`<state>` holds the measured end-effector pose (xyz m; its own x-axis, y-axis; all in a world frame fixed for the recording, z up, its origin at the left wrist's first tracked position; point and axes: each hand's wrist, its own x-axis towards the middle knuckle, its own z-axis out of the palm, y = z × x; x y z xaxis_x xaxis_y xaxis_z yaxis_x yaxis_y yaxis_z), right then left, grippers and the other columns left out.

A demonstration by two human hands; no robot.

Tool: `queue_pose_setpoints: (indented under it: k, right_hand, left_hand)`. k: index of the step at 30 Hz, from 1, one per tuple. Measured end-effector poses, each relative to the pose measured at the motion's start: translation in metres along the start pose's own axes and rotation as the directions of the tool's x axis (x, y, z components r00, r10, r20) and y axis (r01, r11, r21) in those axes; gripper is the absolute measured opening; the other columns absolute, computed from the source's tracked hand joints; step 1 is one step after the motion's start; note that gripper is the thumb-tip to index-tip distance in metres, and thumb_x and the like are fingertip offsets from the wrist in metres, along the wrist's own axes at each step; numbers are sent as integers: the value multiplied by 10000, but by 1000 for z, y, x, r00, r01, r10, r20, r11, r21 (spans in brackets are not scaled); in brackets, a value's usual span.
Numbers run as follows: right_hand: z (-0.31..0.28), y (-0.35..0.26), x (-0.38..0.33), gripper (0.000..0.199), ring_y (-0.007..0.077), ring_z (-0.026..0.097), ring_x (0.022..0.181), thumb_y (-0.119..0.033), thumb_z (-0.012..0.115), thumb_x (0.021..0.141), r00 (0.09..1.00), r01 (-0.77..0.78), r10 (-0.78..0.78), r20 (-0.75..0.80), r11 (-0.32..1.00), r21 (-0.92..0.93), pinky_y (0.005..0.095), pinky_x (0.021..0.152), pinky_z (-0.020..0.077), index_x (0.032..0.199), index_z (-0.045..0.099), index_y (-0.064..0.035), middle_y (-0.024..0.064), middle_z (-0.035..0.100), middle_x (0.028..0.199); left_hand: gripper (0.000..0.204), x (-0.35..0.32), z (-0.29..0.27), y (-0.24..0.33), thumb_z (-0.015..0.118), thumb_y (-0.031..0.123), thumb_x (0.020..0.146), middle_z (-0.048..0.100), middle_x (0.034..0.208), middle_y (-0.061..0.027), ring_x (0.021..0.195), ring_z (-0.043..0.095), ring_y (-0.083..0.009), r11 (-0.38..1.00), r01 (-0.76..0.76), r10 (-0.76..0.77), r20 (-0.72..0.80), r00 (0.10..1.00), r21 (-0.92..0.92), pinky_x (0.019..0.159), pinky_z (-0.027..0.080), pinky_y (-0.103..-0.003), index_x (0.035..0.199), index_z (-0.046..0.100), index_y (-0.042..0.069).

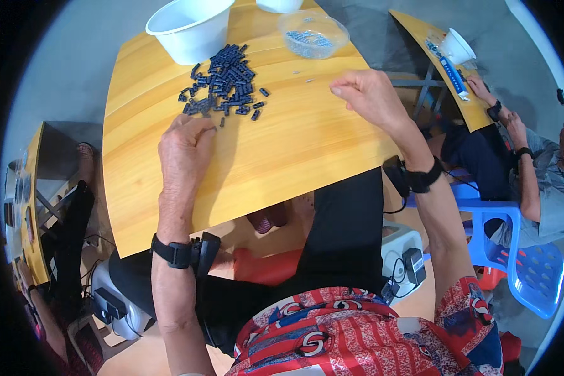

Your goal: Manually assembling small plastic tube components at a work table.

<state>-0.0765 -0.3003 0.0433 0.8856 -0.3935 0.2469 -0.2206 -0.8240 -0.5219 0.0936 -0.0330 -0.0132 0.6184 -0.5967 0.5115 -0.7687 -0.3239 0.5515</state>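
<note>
A heap of small dark blue blocks (225,84) lies on the wooden table (282,150) near its far edge. My left hand (183,150) rests on the tabletop just below the heap, fingertips pinched on one small dark piece at the heap's near edge. My right hand (370,94) hovers over the table's right side with fingers curled and pinched together; whether something tiny sits between them is not visible. A clear plastic bowl (312,34) holding several small bluish parts stands beyond my right hand.
A white bowl (191,28) stands at the far edge behind the heap, another white container (279,5) beside it. At the right a person sits on a blue plastic chair (532,276) at a second table (451,62). A power strip (407,257) lies on the floor.
</note>
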Motion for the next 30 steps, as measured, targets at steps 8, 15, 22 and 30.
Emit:
queue_pose_setpoints:
  k: [8, 15, 22, 30]
  right_hand:
    - [40, 29, 45, 225, 130, 619, 593, -147, 639, 817, 999, 21, -21, -38, 1000, 21, 255, 549, 488, 975, 664, 12, 77, 658, 727]
    - [50, 24, 54, 133, 215, 624, 674, -150, 631, 798, 995, 101, -98, 25, 981, -163, 335, 623, 492, 857, 663, -36, 111, 659, 761]
    - [40, -21, 15, 110, 70, 542, 639, -106, 541, 898, 941, -288, 159, 298, 840, 461, 221, 579, 435, 941, 604, -27, 5, 572, 727]
    - [62, -90, -26, 146, 84, 584, 635, -109, 559, 910, 934, -339, 76, 348, 487, 805, 211, 571, 486, 995, 612, -3, 45, 618, 807]
  left_hand:
    - [111, -9, -6, 1, 649, 24, 810, 638, 751, -37, 610, 538, -88, 662, 535, -461, 277, 843, -525, 560, 437, -215, 907, 682, -21]
    - [159, -19, -20, -2, 599, 21, 873, 643, 826, -14, 677, 550, -63, 564, 555, -456, 329, 827, -612, 617, 454, -188, 1012, 666, -17]
    - [156, -27, -34, 15, 616, 64, 882, 671, 845, -44, 740, 613, -102, 239, 620, -405, 504, 763, -747, 668, 502, -208, 1010, 671, -6]
    - [166, -35, -37, 17, 659, 47, 849, 661, 781, -64, 699, 600, -105, 180, 639, -358, 556, 750, -747, 672, 499, -210, 997, 674, -26]
